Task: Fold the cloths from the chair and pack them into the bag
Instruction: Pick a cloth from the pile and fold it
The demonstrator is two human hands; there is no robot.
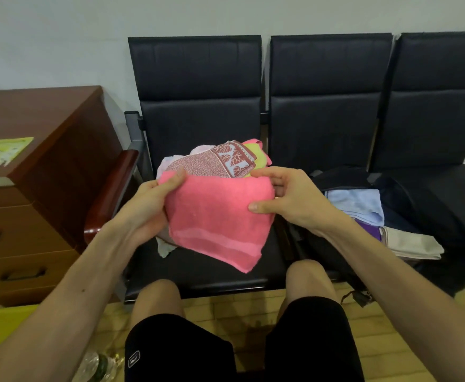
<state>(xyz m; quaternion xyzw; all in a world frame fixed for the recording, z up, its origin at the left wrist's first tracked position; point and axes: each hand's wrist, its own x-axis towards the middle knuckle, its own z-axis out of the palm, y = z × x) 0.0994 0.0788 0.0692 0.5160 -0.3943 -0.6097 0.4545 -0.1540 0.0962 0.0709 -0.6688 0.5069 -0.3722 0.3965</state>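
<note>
Left grip (154,201) is pinching the upper left corner of the pink towel (217,219), thumb on top, fingers curling underneath. Right grip (289,199) is holding the upper right edge, thumb pressing on the front face, fingers curling over the top. Both grips are closed on the same towel and are carrying nothing else.

Head view: the towel is hanging in the air between the two grips, over the chair seat (198,268); I cannot tell whether its low corner is touching the seat. The doubled top edge is running left to right from grip to grip, so the long axis is lying across the body. The loose end is dropping below the grips, with its lowest corner leaning toward the right grip's side. It looks part folded.

The pile of cloths (215,161) is lying just beyond the grips on the same seat, partly hidden behind the towel. The bag (347,177) is sitting open on the next seat, just beside the right grip on its outer side. It is holding a light blue cloth (355,205), a purple cloth (369,230) and a beige cloth (413,244), all folded.

Judgement: the right grip is nearer the bag, and the left grip is well apart from it with the towel between. Packing is likely going rightward, led by the right grip.
</note>
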